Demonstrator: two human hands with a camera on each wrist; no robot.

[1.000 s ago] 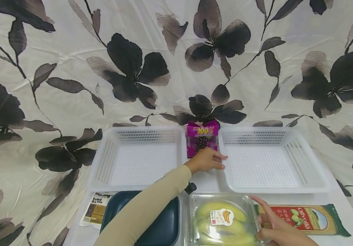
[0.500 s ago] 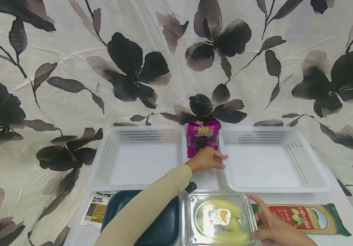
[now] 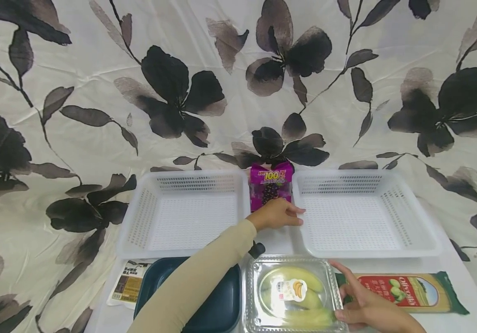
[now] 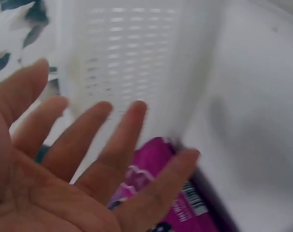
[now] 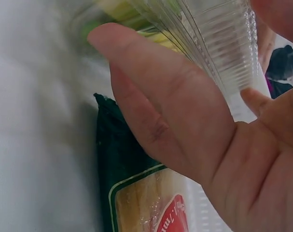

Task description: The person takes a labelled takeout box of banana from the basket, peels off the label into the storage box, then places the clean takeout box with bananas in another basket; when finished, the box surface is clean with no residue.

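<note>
A clear plastic box of bananas [image 3: 292, 307] lies at the front middle of the table. My right hand [image 3: 363, 303] is at its right side in the head view, thumb and index finger spread along that edge. In the right wrist view the fingers [image 5: 160, 82] lie beside the ribbed box wall. My left hand [image 3: 275, 213] reaches across to the gap between two white baskets, fingers extended at the left rim of the right basket [image 3: 305, 231]. A purple candy bag [image 3: 271, 182] stands just behind it. The left wrist view shows spread fingers [image 4: 119, 140] with nothing held.
The left basket [image 3: 188, 254] stands beyond the beige-sleeved left arm. That arm crosses a dark blue tray [image 3: 222, 310]. A flat printed packet [image 3: 128, 284] lies left of the tray. An Olivoilà pasta pack [image 3: 413, 291] lies beyond the right hand. A floral cloth [image 3: 205, 69] hangs behind.
The banana box has shifted slightly left and lies flatter than a second ago, with my right hand still at its side. The left hand has hardly moved.
</note>
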